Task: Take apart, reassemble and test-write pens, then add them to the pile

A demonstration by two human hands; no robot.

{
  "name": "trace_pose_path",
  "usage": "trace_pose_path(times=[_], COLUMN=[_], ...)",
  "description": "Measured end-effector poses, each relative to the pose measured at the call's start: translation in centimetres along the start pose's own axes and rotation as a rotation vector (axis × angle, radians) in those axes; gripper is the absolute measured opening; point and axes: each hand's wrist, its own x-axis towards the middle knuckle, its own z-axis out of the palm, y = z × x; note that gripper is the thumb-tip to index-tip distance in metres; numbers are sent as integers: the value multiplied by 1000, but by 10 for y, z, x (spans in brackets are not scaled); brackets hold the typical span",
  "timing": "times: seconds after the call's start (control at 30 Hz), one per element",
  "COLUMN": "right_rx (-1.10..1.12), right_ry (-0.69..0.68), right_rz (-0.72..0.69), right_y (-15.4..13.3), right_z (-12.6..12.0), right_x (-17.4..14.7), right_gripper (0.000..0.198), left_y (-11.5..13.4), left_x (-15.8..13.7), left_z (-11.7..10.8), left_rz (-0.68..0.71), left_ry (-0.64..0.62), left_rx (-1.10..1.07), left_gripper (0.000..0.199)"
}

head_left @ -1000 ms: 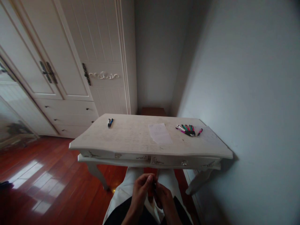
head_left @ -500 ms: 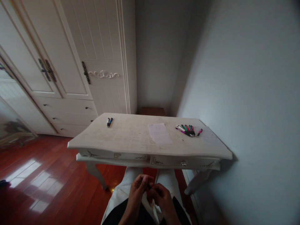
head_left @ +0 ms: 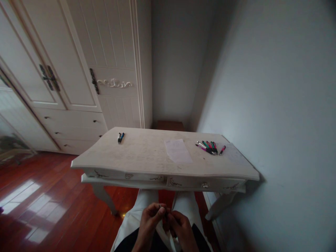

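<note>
My left hand (head_left: pixel 151 218) and my right hand (head_left: pixel 180 225) meet above my lap, in front of the white desk (head_left: pixel 136 150). Both are closed, fingertips pinched close together. A small, thin item shows at the left fingertips, too small and dark to name. Whatever the right fingers grip is hidden. On the desk's right side lies a fanned cluster of several pens (head_left: pixel 208 147), with a single pink and black pen (head_left: pixel 223 150) beside it. Two pens (head_left: pixel 120 138), one white and one blue, lie at the far left.
A creased white paper sheet (head_left: pixel 178 151) lies mid-desk, and another sheet (head_left: pixel 236 154) rests at the right edge by the wall (head_left: pixel 288 105). A white wardrobe (head_left: pixel 115 52) stands behind on the left. Beyond the desk is a brown box-like object (head_left: pixel 170 125).
My hands have shifted slightly down and turned a little, still pinched together. A thin tip now shows at the left fingers. The view has moved slightly; the pens and paper have stayed put.
</note>
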Motion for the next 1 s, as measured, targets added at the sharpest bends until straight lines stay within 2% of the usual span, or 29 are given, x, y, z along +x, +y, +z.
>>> trace_pose_path(times=[0.07, 0.17, 0.3, 0.47, 0.73, 0.9, 1.0], right_rx=[-8, 20, 188, 314, 281, 285, 204], right_ry=[-31, -125, -230, -302, -359, -276, -186], right_rz=[-5, 30, 108, 186, 107, 111, 42], right_y=[-2, -4, 0, -7, -18, -25, -36], right_z=[-1, -3, -3, 2, 9, 16, 18], right_x=[-1, -2, -4, -10, -17, -20, -24], right_gripper=[58, 59, 57, 55, 58, 59, 61], left_y=[0, 4, 9, 11, 35, 49, 51], left_x=[0, -1, -5, -10, -26, -33, -31], left_z=[0, 0, -2, -2, 12, 20, 23], left_rz=[6, 16, 37, -32, -23, 33, 40], left_ry=[5, -66, -109, -130, -53, -35, 0], left_rx=[-24, -20, 40, -3, 4, -13, 18], left_gripper=[44, 43, 36, 47, 44, 42, 38])
